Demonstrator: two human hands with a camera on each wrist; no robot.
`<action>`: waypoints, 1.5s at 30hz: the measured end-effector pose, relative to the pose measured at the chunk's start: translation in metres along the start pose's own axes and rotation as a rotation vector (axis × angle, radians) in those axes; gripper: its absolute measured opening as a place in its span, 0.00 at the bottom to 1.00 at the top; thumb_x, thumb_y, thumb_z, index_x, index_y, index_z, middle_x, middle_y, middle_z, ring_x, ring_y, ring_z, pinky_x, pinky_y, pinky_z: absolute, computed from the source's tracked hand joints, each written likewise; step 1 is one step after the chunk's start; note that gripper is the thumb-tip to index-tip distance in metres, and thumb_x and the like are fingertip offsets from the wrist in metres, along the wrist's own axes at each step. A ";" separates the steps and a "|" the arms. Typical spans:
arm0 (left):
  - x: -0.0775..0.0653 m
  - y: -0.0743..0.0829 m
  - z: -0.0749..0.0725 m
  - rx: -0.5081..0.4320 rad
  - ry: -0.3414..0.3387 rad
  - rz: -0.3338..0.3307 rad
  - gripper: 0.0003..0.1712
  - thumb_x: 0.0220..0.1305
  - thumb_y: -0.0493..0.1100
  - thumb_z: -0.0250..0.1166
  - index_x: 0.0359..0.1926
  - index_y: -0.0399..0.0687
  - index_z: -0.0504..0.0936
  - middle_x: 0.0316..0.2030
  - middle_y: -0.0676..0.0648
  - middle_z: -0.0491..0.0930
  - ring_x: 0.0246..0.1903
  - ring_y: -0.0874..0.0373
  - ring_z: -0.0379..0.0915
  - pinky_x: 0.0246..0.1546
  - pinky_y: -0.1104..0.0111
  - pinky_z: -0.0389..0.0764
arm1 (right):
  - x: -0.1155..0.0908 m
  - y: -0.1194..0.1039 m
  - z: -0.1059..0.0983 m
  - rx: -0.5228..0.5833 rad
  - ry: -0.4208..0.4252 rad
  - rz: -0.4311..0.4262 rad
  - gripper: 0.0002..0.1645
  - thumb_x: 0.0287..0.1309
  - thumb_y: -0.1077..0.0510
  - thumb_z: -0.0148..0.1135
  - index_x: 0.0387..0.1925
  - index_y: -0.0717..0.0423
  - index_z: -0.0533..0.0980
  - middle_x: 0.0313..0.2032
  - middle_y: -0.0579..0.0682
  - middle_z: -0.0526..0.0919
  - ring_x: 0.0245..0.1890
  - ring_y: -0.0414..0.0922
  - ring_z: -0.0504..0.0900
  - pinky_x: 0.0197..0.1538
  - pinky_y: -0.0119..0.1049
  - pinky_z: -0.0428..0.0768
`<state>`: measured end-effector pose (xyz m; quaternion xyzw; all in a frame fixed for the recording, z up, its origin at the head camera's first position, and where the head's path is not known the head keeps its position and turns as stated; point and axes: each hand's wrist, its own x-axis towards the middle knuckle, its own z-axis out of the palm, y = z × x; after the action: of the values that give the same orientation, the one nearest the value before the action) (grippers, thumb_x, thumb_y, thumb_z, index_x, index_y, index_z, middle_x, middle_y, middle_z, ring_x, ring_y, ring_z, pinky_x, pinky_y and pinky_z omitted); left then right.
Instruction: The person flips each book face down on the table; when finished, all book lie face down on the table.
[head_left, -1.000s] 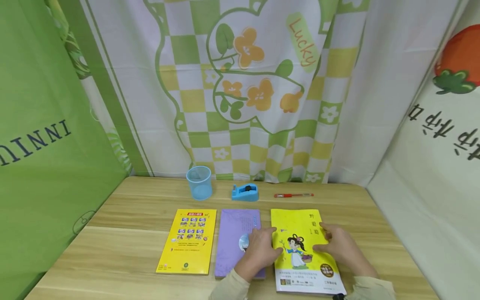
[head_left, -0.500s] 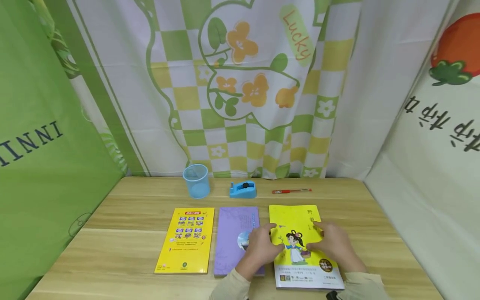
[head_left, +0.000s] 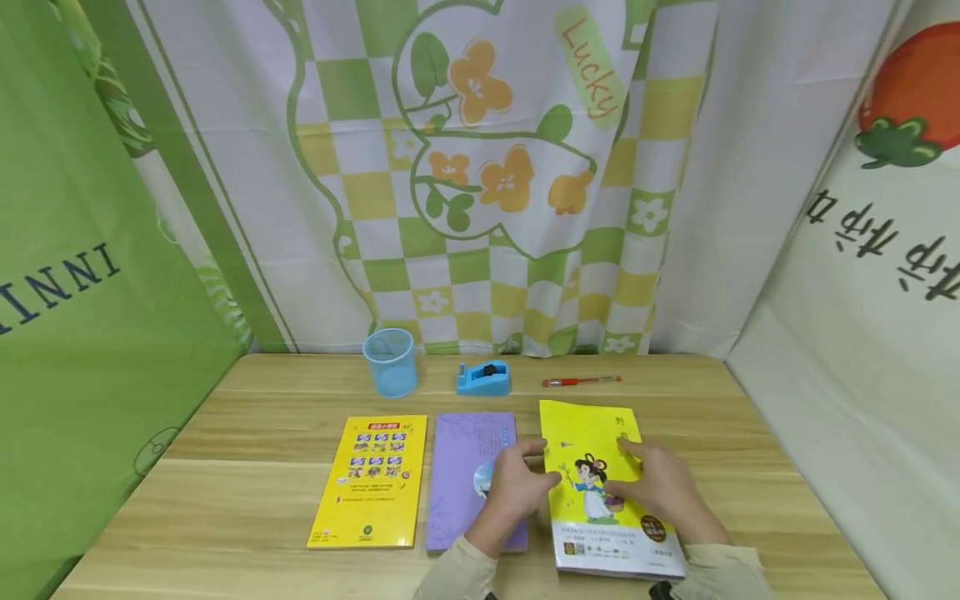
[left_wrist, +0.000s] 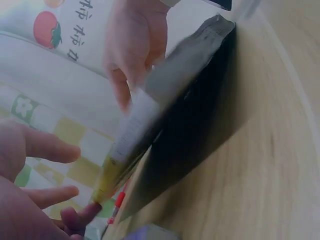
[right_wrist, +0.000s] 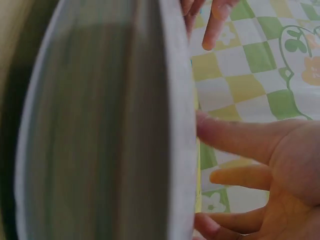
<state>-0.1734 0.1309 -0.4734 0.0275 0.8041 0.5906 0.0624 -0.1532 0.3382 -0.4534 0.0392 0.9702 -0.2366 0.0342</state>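
Note:
A yellow paperback book [head_left: 577, 433] with a cartoon girl on its cover and a white lower band lies at the right front, between my two hands. My left hand [head_left: 517, 492] holds its left edge, the thumb at the cover and a fingertip at the edge. My right hand [head_left: 663, 487] grips the right side, with its thumb [right_wrist: 220, 132] pressed on the cover and other fingers at the edge. In the left wrist view the book [left_wrist: 132, 130] tilts over the table, a dark shadow under it. The page block [right_wrist: 100, 125] fills much of the right wrist view.
A purple book [head_left: 457, 467] and another yellow book [head_left: 375, 521] lie to the left. Along the back stand a blue mesh cup [head_left: 393, 375] and a blue tape dispenser [head_left: 483, 380]; a red pen [head_left: 577, 382] lies right of them. Curtains surround the wooden table [head_left: 225, 500].
The far edge of the girl-cover book has risen slightly. Both hands stay at its sides, the right one shifted a little further over the cover. The head view has shifted slightly.

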 end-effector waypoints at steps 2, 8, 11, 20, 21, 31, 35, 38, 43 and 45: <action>0.000 0.002 -0.001 -0.049 0.023 0.013 0.27 0.49 0.29 0.72 0.54 0.40 0.84 0.44 0.46 0.84 0.45 0.49 0.79 0.39 0.64 0.82 | -0.002 -0.003 -0.002 0.005 -0.014 -0.001 0.48 0.50 0.44 0.77 0.67 0.63 0.71 0.65 0.73 0.71 0.65 0.73 0.68 0.63 0.68 0.68; 0.003 0.008 -0.004 -0.247 0.098 0.106 0.31 0.39 0.19 0.61 0.48 0.38 0.88 0.22 0.50 0.64 0.26 0.61 0.59 0.22 0.74 0.57 | -0.008 -0.011 -0.010 0.051 -0.072 0.001 0.45 0.57 0.37 0.70 0.69 0.55 0.71 0.62 0.72 0.75 0.57 0.65 0.78 0.54 0.62 0.77; 0.004 0.009 -0.007 -0.328 0.089 0.145 0.35 0.36 0.16 0.58 0.49 0.36 0.87 0.23 0.51 0.63 0.26 0.61 0.58 0.22 0.76 0.55 | -0.010 -0.013 -0.013 0.092 -0.093 -0.004 0.44 0.58 0.35 0.68 0.69 0.52 0.71 0.61 0.70 0.76 0.55 0.62 0.81 0.51 0.60 0.79; 0.001 0.017 -0.014 -0.403 -0.010 0.202 0.32 0.43 0.17 0.65 0.53 0.35 0.85 0.40 0.43 0.81 0.31 0.58 0.62 0.27 0.77 0.61 | -0.014 -0.020 -0.017 0.234 -0.103 -0.117 0.39 0.62 0.38 0.66 0.69 0.51 0.72 0.58 0.61 0.79 0.52 0.56 0.82 0.47 0.52 0.82; 0.001 0.017 -0.014 -0.410 -0.021 0.209 0.32 0.44 0.17 0.66 0.54 0.35 0.84 0.42 0.41 0.82 0.31 0.58 0.62 0.28 0.77 0.62 | -0.015 -0.021 -0.018 0.252 -0.106 -0.127 0.38 0.62 0.40 0.66 0.69 0.52 0.72 0.58 0.61 0.79 0.52 0.55 0.82 0.47 0.51 0.82; -0.001 0.027 -0.024 -0.444 -0.155 0.276 0.28 0.53 0.23 0.69 0.59 0.32 0.80 0.54 0.30 0.81 0.32 0.61 0.61 0.32 0.78 0.65 | -0.016 -0.022 -0.019 0.379 -0.087 -0.349 0.34 0.67 0.48 0.64 0.70 0.54 0.69 0.62 0.66 0.77 0.49 0.54 0.84 0.49 0.42 0.84; -0.004 0.032 -0.027 -0.421 -0.208 0.296 0.27 0.57 0.25 0.69 0.60 0.31 0.79 0.54 0.29 0.80 0.33 0.61 0.63 0.34 0.78 0.67 | -0.019 -0.024 -0.022 0.437 -0.104 -0.467 0.35 0.70 0.52 0.60 0.73 0.57 0.65 0.59 0.64 0.81 0.48 0.52 0.85 0.48 0.35 0.83; -0.006 0.035 -0.028 -0.382 -0.225 0.291 0.27 0.57 0.28 0.69 0.60 0.33 0.80 0.50 0.33 0.81 0.34 0.62 0.64 0.34 0.79 0.67 | -0.022 -0.027 -0.025 0.478 -0.106 -0.516 0.36 0.71 0.54 0.59 0.75 0.57 0.61 0.58 0.65 0.82 0.49 0.50 0.85 0.49 0.34 0.82; -0.009 0.037 -0.029 -0.329 -0.229 0.292 0.26 0.57 0.30 0.70 0.59 0.35 0.81 0.42 0.43 0.80 0.33 0.62 0.64 0.31 0.80 0.66 | -0.026 -0.030 -0.027 0.523 -0.088 -0.546 0.36 0.69 0.57 0.60 0.75 0.58 0.61 0.56 0.67 0.82 0.48 0.43 0.84 0.51 0.36 0.83; -0.010 0.037 -0.029 -0.318 -0.233 0.296 0.26 0.57 0.30 0.71 0.59 0.36 0.81 0.39 0.46 0.78 0.33 0.63 0.63 0.31 0.79 0.66 | -0.027 -0.031 -0.028 0.529 -0.082 -0.553 0.36 0.69 0.58 0.60 0.74 0.59 0.61 0.56 0.67 0.82 0.47 0.40 0.84 0.50 0.35 0.83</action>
<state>-0.1680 0.1130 -0.4284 0.2025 0.6756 0.7053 0.0710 -0.1306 0.3222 -0.4121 -0.2261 0.8474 -0.4804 -0.0034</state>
